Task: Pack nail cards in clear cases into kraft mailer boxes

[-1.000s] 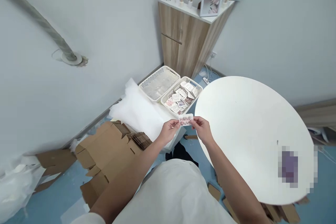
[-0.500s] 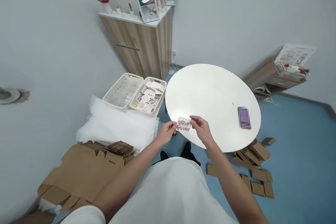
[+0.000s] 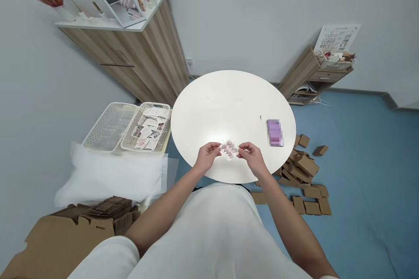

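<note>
Since half a second ago, the tray (image 3: 229, 150) and both hands are shifting from the table's edge to farther over its top, and the view is swinging rightward. Left hand (image 3: 208, 157) is pinching the tray's left corner, thumb and fingers nearly together; right hand (image 3: 252, 158) is gripping the right corner likewise. Tray is sitting skewed, pinkish pieces showing; cannot tell whether it is touching the table (image 3: 229, 104). Purple item (image 3: 275, 132), blurred, is lying to the right. Cards (image 3: 151, 123) are filling a basket (image 3: 132, 130) left of the table. Boxes (image 3: 306, 165) are lying on the floor, right.
</note>
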### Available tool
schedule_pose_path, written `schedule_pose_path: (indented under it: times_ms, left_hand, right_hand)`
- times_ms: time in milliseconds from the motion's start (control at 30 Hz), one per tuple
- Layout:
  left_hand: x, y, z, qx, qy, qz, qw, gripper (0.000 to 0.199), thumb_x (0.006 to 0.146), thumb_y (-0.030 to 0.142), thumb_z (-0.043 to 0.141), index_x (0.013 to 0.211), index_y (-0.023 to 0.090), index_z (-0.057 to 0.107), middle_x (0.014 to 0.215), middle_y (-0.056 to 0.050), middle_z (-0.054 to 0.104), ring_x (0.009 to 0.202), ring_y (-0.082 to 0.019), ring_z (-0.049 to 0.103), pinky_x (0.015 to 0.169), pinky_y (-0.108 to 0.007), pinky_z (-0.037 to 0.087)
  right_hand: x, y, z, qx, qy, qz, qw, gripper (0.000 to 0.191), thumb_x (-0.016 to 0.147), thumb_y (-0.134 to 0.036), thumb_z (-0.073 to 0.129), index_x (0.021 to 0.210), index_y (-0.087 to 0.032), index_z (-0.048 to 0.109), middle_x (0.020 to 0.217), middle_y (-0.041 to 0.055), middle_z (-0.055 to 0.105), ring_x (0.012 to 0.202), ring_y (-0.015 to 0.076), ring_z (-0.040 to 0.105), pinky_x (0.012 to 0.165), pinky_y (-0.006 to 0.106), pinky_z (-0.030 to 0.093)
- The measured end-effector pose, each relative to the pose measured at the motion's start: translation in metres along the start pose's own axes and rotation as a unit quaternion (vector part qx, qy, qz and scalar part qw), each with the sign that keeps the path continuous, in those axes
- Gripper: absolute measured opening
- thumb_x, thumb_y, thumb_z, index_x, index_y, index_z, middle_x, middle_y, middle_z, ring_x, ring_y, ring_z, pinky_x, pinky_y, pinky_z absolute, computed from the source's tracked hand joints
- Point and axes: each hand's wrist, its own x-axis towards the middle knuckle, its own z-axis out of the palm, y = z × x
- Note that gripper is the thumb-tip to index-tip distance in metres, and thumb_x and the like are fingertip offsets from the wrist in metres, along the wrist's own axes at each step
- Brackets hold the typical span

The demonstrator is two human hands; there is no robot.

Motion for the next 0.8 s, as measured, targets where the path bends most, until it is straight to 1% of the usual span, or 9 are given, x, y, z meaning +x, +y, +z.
schedule_pose_path:
  times_ms: [133,233,333,433,533,633,733,800]
  left_hand:
    - [0.012,-0.005,0.023,0.001,0.002,-0.021,1.0,0.027,0.07,0.033,0.063,0.09,0.015,0.061,0.078,-0.002,0.061,0.068,-0.011,0.058,0.074,-0.031,0.048]
    - [0.015,-0.011,0.039,-0.008,-0.014,-0.043,0.999,0.034,0.069,0.028,0.063,0.1,0.017,0.057,0.071,0.002,0.056,0.066,-0.009,0.057,0.073,-0.03,0.047]
    - [0.016,-0.016,0.054,0.002,-0.041,-0.065,0.997,0.045,0.068,0.024,0.064,0.111,0.019,0.052,0.067,0.004,0.052,0.063,-0.009,0.057,0.07,-0.028,0.045]
    - [0.019,-0.018,0.066,0.028,-0.041,-0.073,0.996,0.053,0.068,0.023,0.063,0.119,0.02,0.047,0.066,0.005,0.05,0.062,-0.009,0.056,0.068,-0.027,0.044]
    - [0.022,-0.017,0.071,0.064,-0.052,-0.077,0.994,0.062,0.071,0.024,0.06,0.128,0.022,0.037,0.067,0.005,0.049,0.063,-0.009,0.055,0.066,-0.026,0.043]
    - [0.022,-0.014,0.072,0.106,-0.081,-0.06,0.989,0.069,0.074,0.026,0.058,0.134,0.025,0.024,0.067,0.005,0.049,0.065,-0.009,0.055,0.065,-0.025,0.043]
    - [0.021,-0.012,0.069,0.169,-0.108,-0.036,0.979,0.069,0.074,0.028,0.058,0.134,0.024,0.024,0.069,0.003,0.052,0.067,-0.01,0.054,0.065,-0.025,0.043]
    - [0.021,-0.011,0.066,0.209,-0.112,-0.029,0.971,0.069,0.074,0.03,0.058,0.134,0.024,0.025,0.072,0.002,0.054,0.069,-0.011,0.054,0.064,-0.026,0.043]
  right_hand:
    - [0.01,0.004,-0.025,0.045,0.002,0.018,0.999,0.034,0.063,-0.036,0.066,0.092,-0.021,0.056,0.084,-0.0008,0.054,0.063,0.0102,0.057,0.07,0.033,0.048]
    - [0.017,0.008,-0.04,0.084,0.024,0.017,0.996,0.04,0.062,-0.031,0.066,0.099,-0.023,0.053,0.089,-0.0001,0.054,0.07,0.0105,0.056,0.075,0.035,0.048]
    - [0.022,0.011,-0.052,0.08,0.029,0.021,0.996,0.031,0.064,-0.03,0.064,0.093,-0.021,0.056,0.092,0.002,0.055,0.075,0.0127,0.056,0.076,0.035,0.047]
    - [0.026,0.01,-0.062,0.057,0.011,0.032,0.998,0.027,0.067,-0.031,0.061,0.092,-0.02,0.059,0.095,0.0034,0.056,0.077,0.0139,0.058,0.077,0.035,0.046]
    - [0.027,0.01,-0.07,0.05,-0.008,0.041,0.998,0.034,0.068,-0.03,0.062,0.1,-0.022,0.059,0.1,0.0044,0.056,0.08,0.0146,0.059,0.08,0.036,0.045]
    - [0.025,0.013,-0.079,0.041,-0.06,0.049,0.996,0.048,0.065,-0.029,0.065,0.111,-0.025,0.054,0.109,0.006,0.054,0.082,0.015,0.058,0.078,0.035,0.047]
    - [0.025,0.017,-0.085,0.008,-0.123,0.042,0.992,0.061,0.062,-0.027,0.068,0.12,-0.028,0.047,0.117,0.0072,0.05,0.08,0.0142,0.058,0.074,0.035,0.049]
    - [0.028,0.019,-0.087,-0.034,-0.133,0.026,0.99,0.06,0.064,-0.027,0.067,0.12,-0.028,0.047,0.116,0.0072,0.051,0.078,0.0133,0.057,0.073,0.035,0.049]
